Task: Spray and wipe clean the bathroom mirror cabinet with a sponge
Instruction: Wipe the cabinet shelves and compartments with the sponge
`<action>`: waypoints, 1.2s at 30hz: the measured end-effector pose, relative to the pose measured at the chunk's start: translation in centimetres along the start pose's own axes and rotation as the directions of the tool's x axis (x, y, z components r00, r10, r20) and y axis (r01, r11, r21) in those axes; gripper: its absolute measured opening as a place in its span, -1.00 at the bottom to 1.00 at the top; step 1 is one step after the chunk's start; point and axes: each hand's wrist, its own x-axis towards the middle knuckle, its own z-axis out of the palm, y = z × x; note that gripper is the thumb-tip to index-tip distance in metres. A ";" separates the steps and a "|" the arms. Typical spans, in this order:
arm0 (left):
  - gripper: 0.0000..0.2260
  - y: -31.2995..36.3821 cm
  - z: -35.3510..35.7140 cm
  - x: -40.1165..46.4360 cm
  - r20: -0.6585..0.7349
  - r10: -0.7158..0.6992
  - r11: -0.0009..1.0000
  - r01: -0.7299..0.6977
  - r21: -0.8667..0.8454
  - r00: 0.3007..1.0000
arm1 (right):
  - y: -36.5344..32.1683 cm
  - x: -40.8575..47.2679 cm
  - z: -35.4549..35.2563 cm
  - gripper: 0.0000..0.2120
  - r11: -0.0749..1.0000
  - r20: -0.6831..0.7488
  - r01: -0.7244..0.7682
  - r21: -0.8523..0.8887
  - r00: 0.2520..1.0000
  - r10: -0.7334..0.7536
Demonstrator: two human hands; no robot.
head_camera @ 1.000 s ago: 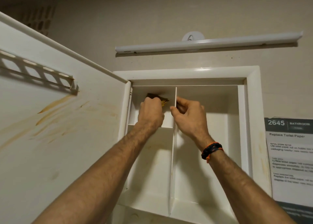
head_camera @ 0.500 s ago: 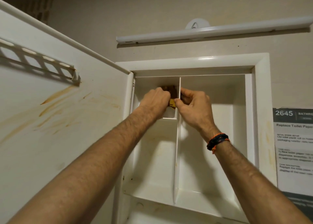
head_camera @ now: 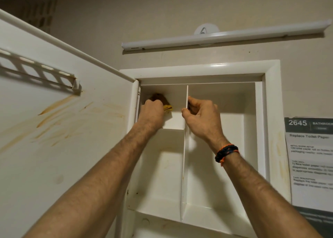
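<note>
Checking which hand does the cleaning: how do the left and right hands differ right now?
The left hand grips the sponge in the upper left compartment; the right hand holds no sponge and pinches the vertical divider. The right wrist wears a dark and orange band; the left is bare. Both reach inside the cabinet.

Light bar (head_camera: 223, 37): a long white tube is running across the beige wall (head_camera: 162, 12) above me, slanting up toward my right.
Round mount (head_camera: 205, 30): a white disc is sitting behind the bar's middle.
Paper notice (head_camera: 311, 158): a printed sheet is hanging on the wall at my right, reading "2645", "BATHROOM" and "Replace Toilet Paper"; the smaller print is blurring out.
Vent grille (head_camera: 43, 10): a dim lattice is showing in the upper left corner.
</note>
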 end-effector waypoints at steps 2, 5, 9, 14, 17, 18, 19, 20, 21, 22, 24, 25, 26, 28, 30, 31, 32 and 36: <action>-0.77 0.4 0.1 0.0 -0.017 0.003 0.999 -0.004 -0.050 1.000 | 0.0 0.1 -0.1 -0.69 1.000 -0.004 0.001 -0.008 1.000 -0.001; -0.81 2.2 0.2 -0.6 -0.025 0.127 0.979 -0.130 -0.156 0.992 | 0.1 0.1 -0.1 -0.72 1.000 -0.006 -0.011 0.002 1.000 0.011; -0.86 3.2 -0.3 -1.0 0.038 0.241 0.961 -0.232 -0.153 0.970 | 0.0 0.0 -0.1 -0.74 1.000 0.006 -0.019 0.008 1.000 0.019; -0.85 1.8 -1.8 -1.0 0.171 0.308 0.951 -0.297 -0.085 0.936 | -0.3 0.1 -0.2 -0.74 1.000 0.022 -0.024 -0.001 0.999 0.024; -0.86 1.0 -2.6 -1.4 0.275 0.339 0.941 -0.328 -0.084 0.900 | -0.4 -0.1 -0.2 -0.74 0.999 0.009 -0.032 -0.014 0.999 0.032; -0.85 0.7 -2.7 -1.6 0.301 0.346 0.938 -0.332 -0.098 0.889 | -0.4 0.0 -0.3 -0.76 0.999 0.010 -0.034 -0.019 0.999 0.034; -0.83 0.4 -2.9 -1.8 0.316 0.350 0.937 -0.331 -0.114 0.882 | -0.4 0.0 -0.3 -0.78 0.999 0.014 -0.034 -0.021 0.999 0.035; -0.81 0.1 -3.1 -1.9 0.322 0.354 0.935 -0.331 -0.126 0.878 | -0.4 0.0 -0.4 -0.79 0.999 0.020 -0.035 -0.020 0.999 0.035; -0.80 0.0 -3.2 -1.9 0.325 0.358 0.934 -0.336 -0.123 0.876 | -0.4 0.0 -0.4 -0.80 0.999 0.027 -0.037 -0.012 0.999 0.038; -0.79 -0.2 -3.5 -1.7 0.326 0.360 0.933 -0.347 -0.097 0.874 | -0.4 0.0 -0.4 -0.80 0.999 0.033 -0.042 0.004 0.999 0.042; -0.74 -0.7 -4.0 -1.4 0.358 0.319 0.934 -0.356 0.039 0.878 | -0.4 -0.1 -0.4 -0.78 0.998 0.038 -0.051 0.037 0.998 0.049; -0.72 -1.0 -4.1 -1.3 0.378 0.276 0.929 -0.346 0.133 0.884 | -0.4 -0.2 -0.3 -0.77 0.998 0.034 -0.050 0.043 0.998 0.049; -0.71 -1.0 -4.1 -1.3 0.392 0.236 0.915 -0.339 0.217 0.889 | -0.3 -0.2 -0.3 -0.76 0.998 0.030 -0.049 0.047 0.998 0.047; -0.67 -0.7 -3.6 -1.1 0.415 0.184 0.885 -0.334 0.325 0.891 | -0.2 -0.2 -0.3 -0.75 0.998 0.027 -0.045 0.054 0.999 0.043; -0.65 0.1 -3.3 -0.7 0.441 0.112 0.888 -0.288 0.357 0.891 | -0.1 -0.3 -0.2 -0.76 0.998 0.033 -0.041 0.050 0.999 0.040; -0.65 0.5 -3.3 -0.5 0.454 0.083 0.894 -0.268 0.360 0.887 | -0.1 -0.3 -0.2 -0.76 0.998 0.032 -0.039 0.047 0.999 0.037; -0.66 0.6 -3.5 -0.2 0.468 0.064 0.900 -0.253 0.354 0.881 | -0.1 -0.3 -0.2 -0.76 0.998 0.029 -0.035 0.046 0.999 0.034; -0.78 0.2 -4.2 0.2 0.507 0.004 0.938 -0.179 0.297 0.862 | -0.2 -0.2 -0.2 -0.74 0.999 0.023 -0.029 0.012 0.999 0.029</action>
